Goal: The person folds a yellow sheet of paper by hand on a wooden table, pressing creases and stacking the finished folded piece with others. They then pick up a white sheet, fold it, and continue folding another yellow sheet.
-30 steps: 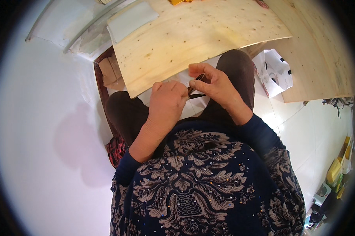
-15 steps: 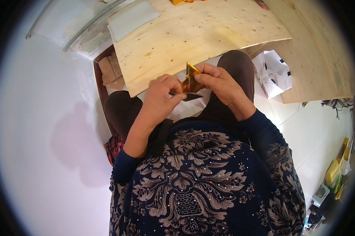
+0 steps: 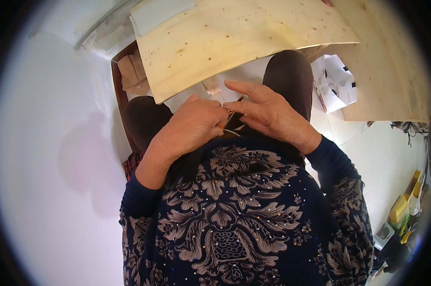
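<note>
Close in front of my belly, my left hand is closed on a folded piece of gold foil paper. Only a narrow gold strip and a pale thin edge of it show, since both hands cover most of it. My right hand is at the paper's right side, back turned up. Its fingers are stretched and apart, and the tips reach over the paper toward my left knuckles. The thumb side is by the foil; how firmly it touches cannot be made out.
A pale wooden board table stands ahead of my knees, with grey sheets at its far left. A white paper bag is right of my knee. Brown paper lies at left. Yellow packets are at far right.
Both hands have come nearer my body with the foil paper. The right fingers have unbent from their pinch and spread over it. The view has shifted, and the foil on the table is out of sight.
</note>
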`<state>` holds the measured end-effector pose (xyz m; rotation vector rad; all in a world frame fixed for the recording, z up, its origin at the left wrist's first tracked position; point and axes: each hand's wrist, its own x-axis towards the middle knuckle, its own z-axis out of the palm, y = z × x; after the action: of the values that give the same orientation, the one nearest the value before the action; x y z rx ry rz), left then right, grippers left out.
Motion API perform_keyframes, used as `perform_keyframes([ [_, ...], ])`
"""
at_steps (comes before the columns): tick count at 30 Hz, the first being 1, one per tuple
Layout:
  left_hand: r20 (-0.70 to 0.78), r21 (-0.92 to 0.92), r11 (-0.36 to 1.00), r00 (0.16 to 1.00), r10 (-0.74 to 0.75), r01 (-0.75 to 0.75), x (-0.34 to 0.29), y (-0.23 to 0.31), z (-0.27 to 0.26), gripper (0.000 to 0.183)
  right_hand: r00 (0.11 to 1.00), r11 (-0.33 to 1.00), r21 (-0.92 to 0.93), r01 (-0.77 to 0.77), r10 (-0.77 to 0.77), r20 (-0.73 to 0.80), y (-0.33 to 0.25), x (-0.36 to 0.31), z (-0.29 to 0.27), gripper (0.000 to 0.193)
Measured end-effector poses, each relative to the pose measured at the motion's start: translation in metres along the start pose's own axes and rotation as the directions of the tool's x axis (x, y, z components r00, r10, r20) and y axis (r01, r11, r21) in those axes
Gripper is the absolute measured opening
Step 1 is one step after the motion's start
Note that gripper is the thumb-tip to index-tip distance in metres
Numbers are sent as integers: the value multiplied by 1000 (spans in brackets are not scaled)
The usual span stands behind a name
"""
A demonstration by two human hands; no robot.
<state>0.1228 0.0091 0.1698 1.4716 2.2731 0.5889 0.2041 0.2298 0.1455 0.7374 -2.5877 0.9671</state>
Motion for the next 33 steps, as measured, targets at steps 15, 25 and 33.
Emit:
perform_keyframes([
  [15, -17, -234, 971, 998, -55, 49, -4, -10, 8, 20, 976, 992, 95, -83, 61, 210, -8, 0, -7, 14],
  [25, -6, -201, 910, 928, -372, 363, 2, -11, 15, 25, 965, 998, 63, -26, 9, 261, 5, -1, 4, 13],
  [33, -77, 98, 936, 940, -331, 338, 2, -11, 17, 26, 946, 998, 66, -2, -20, 323, 8, 20, 13, 13],
])
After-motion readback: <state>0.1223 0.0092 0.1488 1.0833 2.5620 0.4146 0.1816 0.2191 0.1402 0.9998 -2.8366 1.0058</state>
